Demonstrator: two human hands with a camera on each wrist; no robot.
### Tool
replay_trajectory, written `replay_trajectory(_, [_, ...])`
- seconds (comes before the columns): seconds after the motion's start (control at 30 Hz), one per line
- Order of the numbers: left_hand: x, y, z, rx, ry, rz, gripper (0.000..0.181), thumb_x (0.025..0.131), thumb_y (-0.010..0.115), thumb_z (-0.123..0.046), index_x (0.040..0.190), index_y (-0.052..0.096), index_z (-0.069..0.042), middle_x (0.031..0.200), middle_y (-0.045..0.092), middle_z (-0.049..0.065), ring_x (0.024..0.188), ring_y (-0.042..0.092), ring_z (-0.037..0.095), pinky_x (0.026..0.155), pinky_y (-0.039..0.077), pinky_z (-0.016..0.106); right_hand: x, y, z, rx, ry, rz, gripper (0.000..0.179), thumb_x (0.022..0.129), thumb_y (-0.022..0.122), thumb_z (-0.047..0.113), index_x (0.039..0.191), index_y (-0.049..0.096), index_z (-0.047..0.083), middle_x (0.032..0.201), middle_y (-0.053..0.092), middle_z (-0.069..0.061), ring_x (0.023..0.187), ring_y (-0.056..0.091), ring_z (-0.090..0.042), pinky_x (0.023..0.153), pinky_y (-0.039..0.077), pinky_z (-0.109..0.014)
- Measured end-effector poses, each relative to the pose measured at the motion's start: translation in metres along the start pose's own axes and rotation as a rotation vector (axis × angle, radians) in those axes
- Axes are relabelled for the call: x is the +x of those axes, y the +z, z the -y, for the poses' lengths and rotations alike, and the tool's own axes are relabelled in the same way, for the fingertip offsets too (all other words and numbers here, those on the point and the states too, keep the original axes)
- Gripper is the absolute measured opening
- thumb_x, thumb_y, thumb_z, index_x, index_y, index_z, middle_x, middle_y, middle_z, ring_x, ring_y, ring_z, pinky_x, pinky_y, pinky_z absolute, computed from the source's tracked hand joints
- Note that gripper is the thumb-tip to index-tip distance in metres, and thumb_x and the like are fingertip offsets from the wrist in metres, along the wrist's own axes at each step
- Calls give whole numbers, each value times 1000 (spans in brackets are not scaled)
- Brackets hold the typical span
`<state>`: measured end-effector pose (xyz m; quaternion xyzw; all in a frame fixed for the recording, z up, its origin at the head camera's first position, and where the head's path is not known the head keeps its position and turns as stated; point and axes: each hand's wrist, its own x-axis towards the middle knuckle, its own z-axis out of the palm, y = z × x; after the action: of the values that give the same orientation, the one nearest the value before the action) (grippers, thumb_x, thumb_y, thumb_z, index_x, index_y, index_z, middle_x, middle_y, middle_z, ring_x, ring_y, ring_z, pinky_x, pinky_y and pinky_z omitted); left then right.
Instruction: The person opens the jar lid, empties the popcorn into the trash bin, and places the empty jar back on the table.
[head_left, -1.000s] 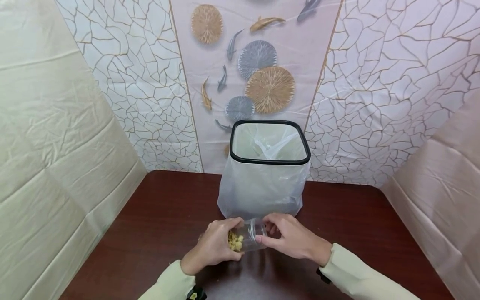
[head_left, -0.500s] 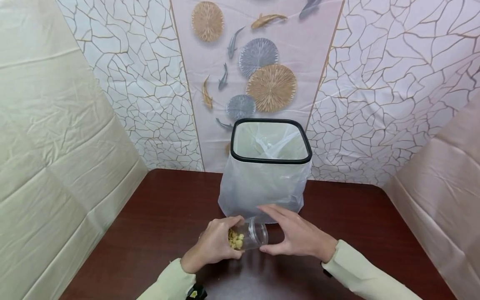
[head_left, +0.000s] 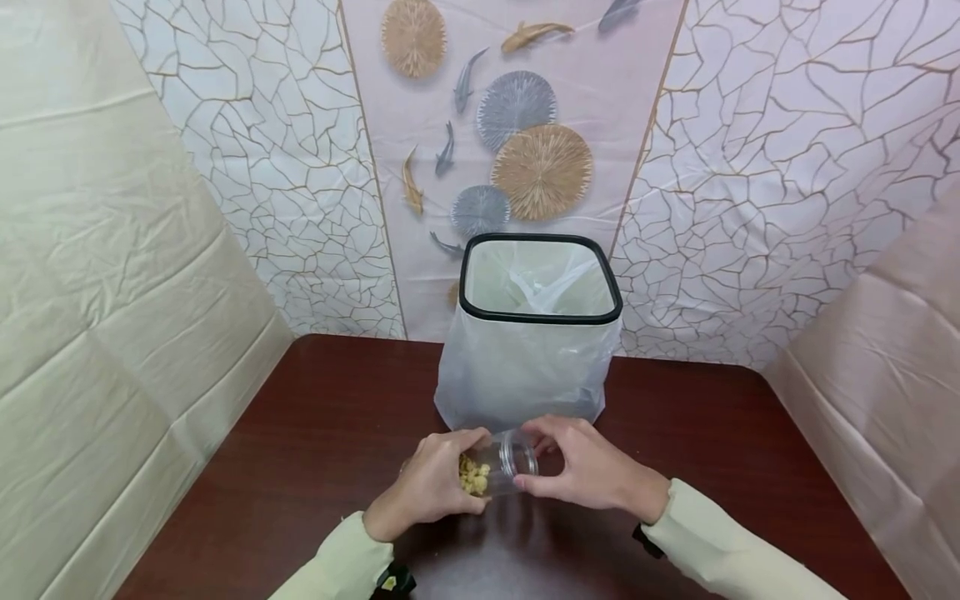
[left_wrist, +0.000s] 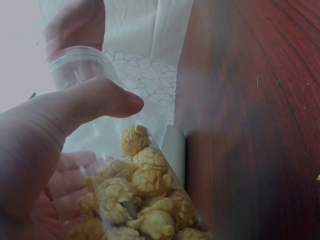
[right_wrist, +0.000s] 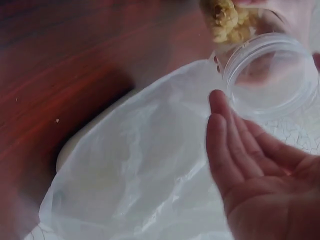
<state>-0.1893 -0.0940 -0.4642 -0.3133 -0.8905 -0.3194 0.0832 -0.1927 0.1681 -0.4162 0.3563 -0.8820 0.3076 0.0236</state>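
Note:
A clear plastic jar (head_left: 491,457) lies on its side between the hands, close over the table. Round pieces of caramel popcorn (left_wrist: 150,190) fill its left end. My left hand (head_left: 429,482) grips the jar's body, with the thumb on the near side and the fingers around the far side. At the right end is a clear screw lid (right_wrist: 272,77). My right hand (head_left: 588,468) holds this lid by its edge, thumb in front and fingers behind. In the right wrist view those fingers look nearly straight, with the fingertips at the lid's rim.
Just beyond the hands stands a white bin (head_left: 528,367) with a black rim and a translucent liner bag. It rests on a dark red-brown table (head_left: 337,400). Patterned cloth (head_left: 285,167) hangs behind, and cream cloth (head_left: 112,333) hangs on the left.
My right hand spread away from the lid half a second ago and has closed round it again. My left hand has kept its grip on the jar, nearly in place.

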Motion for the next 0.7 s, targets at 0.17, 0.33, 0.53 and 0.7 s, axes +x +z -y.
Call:
replay_trajectory(0.17, [1,-1,-1,-1,14,-10,69,62,99,-26,124,70,-16,111,77,-5,94,70,8,81,58,25,-2,-7,-3,-108,-171,-23,72,76,91,35,138,64,9,125,68,7,112,67,-7,96,60,-33])
replay_trajectory(0.33, [3,1,-2,-22,44,-23,68,61,99,-25,123,70,-16,109,77,-5,92,70,7,80,58,23,-6,-13,-7,-180,-304,-61,79,71,95,27,142,61,12,135,62,7,118,64,-8,96,59,-30])
replay_trajectory(0.53, [1,-3,-1,-35,25,-31,68,61,99,-24,123,71,-15,110,78,-4,92,71,8,79,58,25,-13,-20,-10,-239,-334,-102,83,70,95,25,144,60,14,140,59,4,121,63,-11,102,51,-16])
replay_trajectory(0.7, [-4,-9,3,-42,-18,-23,68,64,98,-23,126,71,-14,115,78,-3,98,72,10,82,59,28,-19,-28,-18,-261,-329,-124,82,67,95,24,140,62,9,139,61,-4,123,61,-14,106,39,-7])
